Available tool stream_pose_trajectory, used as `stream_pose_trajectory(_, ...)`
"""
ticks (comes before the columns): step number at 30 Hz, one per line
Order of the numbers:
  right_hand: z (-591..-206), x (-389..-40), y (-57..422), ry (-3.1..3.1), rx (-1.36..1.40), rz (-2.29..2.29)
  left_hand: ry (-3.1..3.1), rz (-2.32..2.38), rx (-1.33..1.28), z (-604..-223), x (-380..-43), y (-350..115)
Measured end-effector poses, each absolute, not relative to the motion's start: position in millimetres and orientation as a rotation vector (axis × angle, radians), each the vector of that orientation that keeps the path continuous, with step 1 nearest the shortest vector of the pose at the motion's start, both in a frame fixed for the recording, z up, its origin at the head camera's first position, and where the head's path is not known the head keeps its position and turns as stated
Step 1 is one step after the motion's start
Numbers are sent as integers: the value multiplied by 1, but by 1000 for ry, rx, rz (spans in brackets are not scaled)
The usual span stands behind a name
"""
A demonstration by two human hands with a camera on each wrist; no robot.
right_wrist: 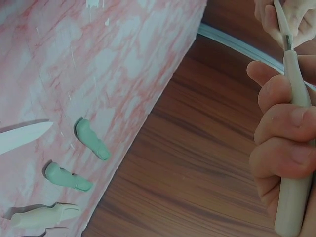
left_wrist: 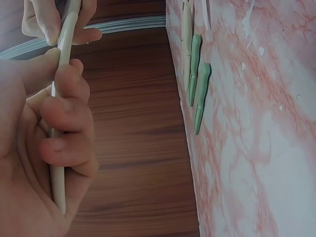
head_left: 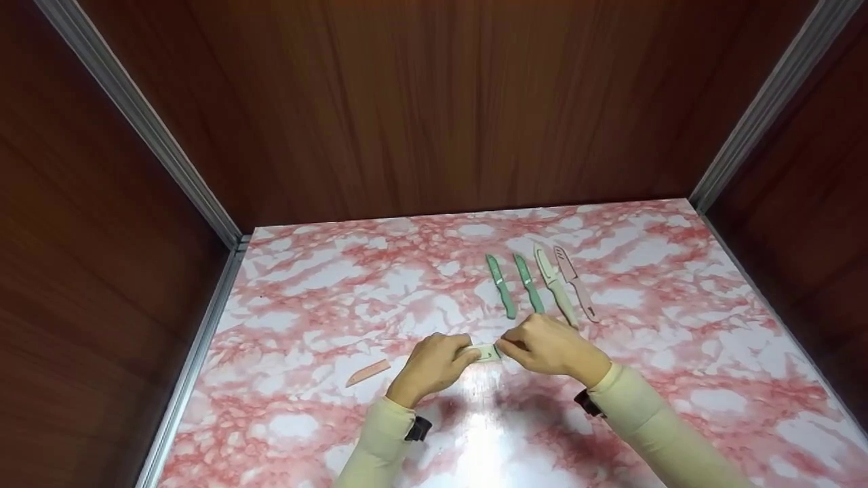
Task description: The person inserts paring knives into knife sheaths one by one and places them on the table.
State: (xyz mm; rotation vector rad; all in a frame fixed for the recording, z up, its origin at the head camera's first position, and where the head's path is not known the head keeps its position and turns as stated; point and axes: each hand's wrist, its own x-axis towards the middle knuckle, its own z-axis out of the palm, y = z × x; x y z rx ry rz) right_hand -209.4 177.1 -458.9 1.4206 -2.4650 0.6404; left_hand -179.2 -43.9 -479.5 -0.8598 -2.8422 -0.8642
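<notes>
Between the two hands is a cream knife. My right hand (head_left: 553,344) curls its fingers round the knife's cream handle (right_wrist: 292,210). The left hand (head_left: 430,366) grips the cream blade cover (head_left: 487,353), whose far end is hidden in the palm. A short silvery strip (right_wrist: 288,42) shows between handle and cover in the right wrist view; how far the cover sits on the blade I cannot tell. Held edge-on, cover and handle form one line in the left wrist view. Left of the left hand lies a loose pink blade cover (head_left: 368,373).
Beyond the right hand lie two green knives (head_left: 502,288) (head_left: 527,281), a larger cream knife (head_left: 559,295) and a pink knife (head_left: 576,285), side by side. A white blade-shaped piece (right_wrist: 22,137) enters the right wrist view at its left edge. Brown panels (head_left: 434,108) enclose the marbled table (head_left: 305,305).
</notes>
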Motion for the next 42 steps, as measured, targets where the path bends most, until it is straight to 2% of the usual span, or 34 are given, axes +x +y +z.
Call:
stream_pose_trajectory(14, -466, -215, 178, -2550, 1429, 610, -2904, -995, -902, -478, -181, -51)
stream_pose_trajectory(24, -474, -231, 212, -2521, 1351, 743, -2937, -989, -826, -488, -188, -94)
stream_pose_trajectory(36, -481, -253, 272, -2786, 873, 850, -3013, -750, -511, -516, -185, -152)
stream_pose_trajectory(42, -489, -262, 292, -2890, 521, 835, -3013, -636, -430, -530, -182, -166)
